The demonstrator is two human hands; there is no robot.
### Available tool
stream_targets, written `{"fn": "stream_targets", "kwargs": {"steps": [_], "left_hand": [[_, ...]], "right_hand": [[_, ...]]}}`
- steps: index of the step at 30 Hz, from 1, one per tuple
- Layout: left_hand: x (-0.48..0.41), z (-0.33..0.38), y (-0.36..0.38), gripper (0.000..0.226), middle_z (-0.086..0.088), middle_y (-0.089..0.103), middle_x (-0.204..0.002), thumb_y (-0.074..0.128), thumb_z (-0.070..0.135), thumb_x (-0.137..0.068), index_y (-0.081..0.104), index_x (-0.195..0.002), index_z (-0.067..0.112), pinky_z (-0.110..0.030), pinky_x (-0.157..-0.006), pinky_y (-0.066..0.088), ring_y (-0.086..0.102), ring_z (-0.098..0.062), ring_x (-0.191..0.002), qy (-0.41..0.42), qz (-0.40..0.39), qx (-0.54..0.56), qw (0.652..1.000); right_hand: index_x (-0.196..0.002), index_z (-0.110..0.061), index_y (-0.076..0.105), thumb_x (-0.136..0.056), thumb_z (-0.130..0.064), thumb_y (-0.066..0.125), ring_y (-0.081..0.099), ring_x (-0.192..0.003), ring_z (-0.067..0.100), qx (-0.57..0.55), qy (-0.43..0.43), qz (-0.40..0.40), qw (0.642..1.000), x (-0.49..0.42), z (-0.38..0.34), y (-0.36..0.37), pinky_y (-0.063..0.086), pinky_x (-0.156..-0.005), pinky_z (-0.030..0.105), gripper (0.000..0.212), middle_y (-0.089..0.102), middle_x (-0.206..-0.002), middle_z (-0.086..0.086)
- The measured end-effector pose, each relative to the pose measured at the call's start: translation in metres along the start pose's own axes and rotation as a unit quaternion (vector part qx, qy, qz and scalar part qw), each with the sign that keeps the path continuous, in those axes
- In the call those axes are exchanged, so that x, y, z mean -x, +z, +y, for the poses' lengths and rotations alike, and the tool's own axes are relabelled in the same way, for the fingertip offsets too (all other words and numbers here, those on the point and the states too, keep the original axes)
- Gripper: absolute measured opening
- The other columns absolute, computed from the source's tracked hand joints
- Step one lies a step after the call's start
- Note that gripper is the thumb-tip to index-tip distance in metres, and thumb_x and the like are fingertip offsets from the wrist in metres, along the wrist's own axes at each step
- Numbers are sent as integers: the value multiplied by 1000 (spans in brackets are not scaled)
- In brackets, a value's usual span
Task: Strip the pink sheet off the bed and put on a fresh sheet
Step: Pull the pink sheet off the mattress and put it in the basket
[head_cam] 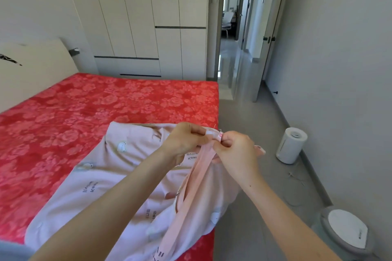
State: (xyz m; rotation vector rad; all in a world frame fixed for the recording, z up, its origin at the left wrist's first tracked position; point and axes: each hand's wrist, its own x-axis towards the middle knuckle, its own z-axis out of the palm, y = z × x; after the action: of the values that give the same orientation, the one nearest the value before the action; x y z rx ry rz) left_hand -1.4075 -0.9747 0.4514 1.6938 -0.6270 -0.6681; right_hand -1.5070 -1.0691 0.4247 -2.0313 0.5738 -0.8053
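Note:
A pale pink sheet with small cartoon prints and grey lettering lies bunched on the near right corner of the bed. The bed shows a red floral mattress surface. My left hand and my right hand are raised together above the bed's right edge. Both pinch the same folded pink edge of the sheet, with a small white and pink tag between the fingertips. A strip of the sheet hangs down from my hands toward the bed corner.
A white cylindrical appliance stands on the grey floor by the right wall. A round grey and white bin sits at the lower right. White wardrobes line the far wall beside an open doorway. A pale headboard rises at left.

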Motion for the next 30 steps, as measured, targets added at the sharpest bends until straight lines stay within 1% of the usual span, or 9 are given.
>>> {"fn": "stream_targets", "kwargs": {"steps": [4,8,11,13,16,19,23,27,30], "left_hand": [[-17,-4,-11,7,0,72,-67,70,3,-82,72,-77,9,-22,-63,57,67,-8,-61,40,11,16,999],[-37,-11,-23,4,-8,72,-73,70,6,-83,72,-80,7,-30,-68,58,67,-16,-67,56,23,14,998],[-48,-13,-31,13,-7,72,-71,64,8,-87,72,-78,12,-26,-65,57,65,-13,-65,72,-11,7,997],[-54,-13,-39,14,-7,71,-72,61,9,-90,72,-81,10,-26,-66,56,65,-14,-68,74,-33,5,997],[-63,-15,-55,15,-10,69,-75,60,10,-91,71,-81,11,-27,-67,55,63,-16,-70,74,-64,6,995],[-70,-10,-69,17,-9,68,-74,60,5,-90,70,-78,13,-24,-65,54,63,-13,-67,83,-92,-11,992],[-74,-12,-74,16,-7,69,-70,65,7,-86,69,-73,15,-24,-62,55,63,-14,-64,69,-79,18,994],[-68,-38,-60,10,3,66,-64,68,3,-83,64,-77,10,-19,-59,52,60,-5,-56,62,-67,33,995],[-55,-70,-37,14,8,66,-67,69,-6,-79,66,-82,7,-16,-64,49,59,-1,-62,72,-86,-25,993]], "right_hand": [[-72,-8,61,-89,-13,51,68,-71,30,11,-7,-37,999,-13,4,17,53,-67,45,20,66,-66,11],[-85,-24,63,-81,-32,33,68,-70,21,57,-10,-64,996,-31,15,27,56,-66,47,32,68,-74,2],[-75,-18,64,-85,-22,53,66,-64,24,7,-23,-60,998,-46,13,33,55,-64,49,16,66,-65,5],[-66,-17,66,-81,-11,69,64,-58,21,-25,-16,-42,999,-57,7,37,55,-65,43,17,66,-61,5],[-76,-25,64,-70,-24,82,59,-65,2,9,-18,-45,999,-76,9,37,46,-66,18,19,66,-71,-8],[-103,-27,62,-75,-40,74,58,-90,-8,22,-34,-193,980,-94,9,36,39,-79,7,34,64,-100,-13],[-78,7,62,-77,-52,68,40,-58,3,-13,-77,-266,961,-106,13,40,32,-52,15,60,48,-62,7],[-67,-3,66,-68,-43,79,43,-55,7,-56,-64,-254,963,-108,29,27,38,-53,25,42,48,-55,4],[-65,-20,70,-58,-58,79,45,-64,16,-116,-42,-271,955,-114,54,-5,36,-57,26,40,52,-65,10]]}}
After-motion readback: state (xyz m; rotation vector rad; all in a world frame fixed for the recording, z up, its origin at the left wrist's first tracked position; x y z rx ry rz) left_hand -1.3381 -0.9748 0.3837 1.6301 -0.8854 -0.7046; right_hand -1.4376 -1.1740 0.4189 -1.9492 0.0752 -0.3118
